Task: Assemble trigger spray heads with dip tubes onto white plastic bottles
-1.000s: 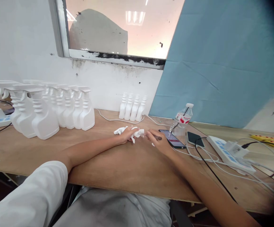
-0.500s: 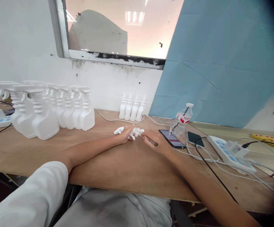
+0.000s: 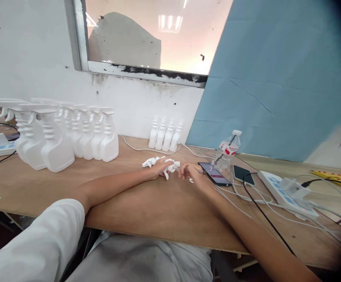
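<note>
Two bare hands are at work above the middle of the table (image 3: 147,211), nearer its back edge than its front. The left hand (image 3: 158,168) has its fingers wrapped around a white trigger spray head (image 3: 174,166), collar facing right. The right hand (image 3: 190,172) holds a slim tool with a brown handle (image 3: 202,172), fingers drawn in narrow; its thin shaft points at the collar. Whether the tip touches is too small to tell.

Near the left hand's far side lie further white parts (image 3: 149,161). Four small white bottles (image 3: 165,135) stand upright along the back edge; larger spray bottles (image 3: 58,147) are grouped toward the back left corner.

Step in hand, as judged: working the collar end with the tool. The next move would call for a firm left hold and the shaft kept in line with the collar.
</note>
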Available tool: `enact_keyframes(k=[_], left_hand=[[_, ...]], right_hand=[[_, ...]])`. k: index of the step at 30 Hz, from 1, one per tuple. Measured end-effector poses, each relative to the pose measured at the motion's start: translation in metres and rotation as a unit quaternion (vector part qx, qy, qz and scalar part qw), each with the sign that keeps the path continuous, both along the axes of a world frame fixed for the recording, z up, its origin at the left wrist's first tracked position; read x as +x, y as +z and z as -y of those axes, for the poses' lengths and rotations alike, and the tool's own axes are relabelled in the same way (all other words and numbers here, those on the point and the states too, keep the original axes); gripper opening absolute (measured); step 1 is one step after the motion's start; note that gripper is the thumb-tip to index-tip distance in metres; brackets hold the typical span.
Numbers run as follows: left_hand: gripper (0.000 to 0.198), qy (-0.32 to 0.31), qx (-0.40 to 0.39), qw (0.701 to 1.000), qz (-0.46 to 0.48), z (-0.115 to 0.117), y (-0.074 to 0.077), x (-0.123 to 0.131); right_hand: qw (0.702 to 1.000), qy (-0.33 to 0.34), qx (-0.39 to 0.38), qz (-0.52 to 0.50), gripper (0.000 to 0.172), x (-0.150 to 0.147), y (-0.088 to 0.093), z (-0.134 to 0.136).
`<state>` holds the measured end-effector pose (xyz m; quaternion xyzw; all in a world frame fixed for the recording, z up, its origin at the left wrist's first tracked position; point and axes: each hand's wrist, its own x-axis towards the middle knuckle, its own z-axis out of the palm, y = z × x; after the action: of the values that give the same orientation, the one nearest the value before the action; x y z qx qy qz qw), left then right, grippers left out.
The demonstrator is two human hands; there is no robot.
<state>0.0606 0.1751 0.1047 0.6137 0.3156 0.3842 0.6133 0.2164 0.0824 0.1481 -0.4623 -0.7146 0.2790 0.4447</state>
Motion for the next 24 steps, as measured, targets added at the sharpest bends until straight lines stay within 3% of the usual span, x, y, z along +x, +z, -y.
enact_keyframes(k=[6, 8, 12, 18, 21, 24], left_hand=[[0.017, -0.017, -0.015, 0.999, 0.03, -0.002, 0.002, 0.0], [0.024, -0.013, -0.024, 0.999, 0.042, -0.002, 0.004, -0.001], [0.035, -0.018, -0.041, 0.998, 0.054, -0.001, 0.008, -0.005], [0.021, -0.024, -0.048, 0.997, 0.055, -0.001, 0.007, -0.006], [0.022, -0.023, -0.049, 0.997, 0.052, -0.002, 0.007, -0.005], [0.025, -0.021, -0.049, 0.997, 0.057, -0.002, 0.007, -0.005]], right_hand=[[0.976, -0.022, 0.14, 0.168, 0.017, -0.011, -0.008, 0.005], [0.969, -0.012, 0.169, 0.177, 0.014, -0.014, -0.012, 0.006], [0.99, 0.008, 0.103, 0.093, 0.017, -0.014, -0.014, 0.002], [0.998, 0.036, 0.045, 0.019, 0.022, -0.009, -0.008, -0.004], [0.998, 0.047, 0.042, 0.031, 0.024, -0.011, -0.006, -0.001], [0.989, 0.012, 0.102, 0.107, 0.022, -0.015, -0.005, 0.004]])
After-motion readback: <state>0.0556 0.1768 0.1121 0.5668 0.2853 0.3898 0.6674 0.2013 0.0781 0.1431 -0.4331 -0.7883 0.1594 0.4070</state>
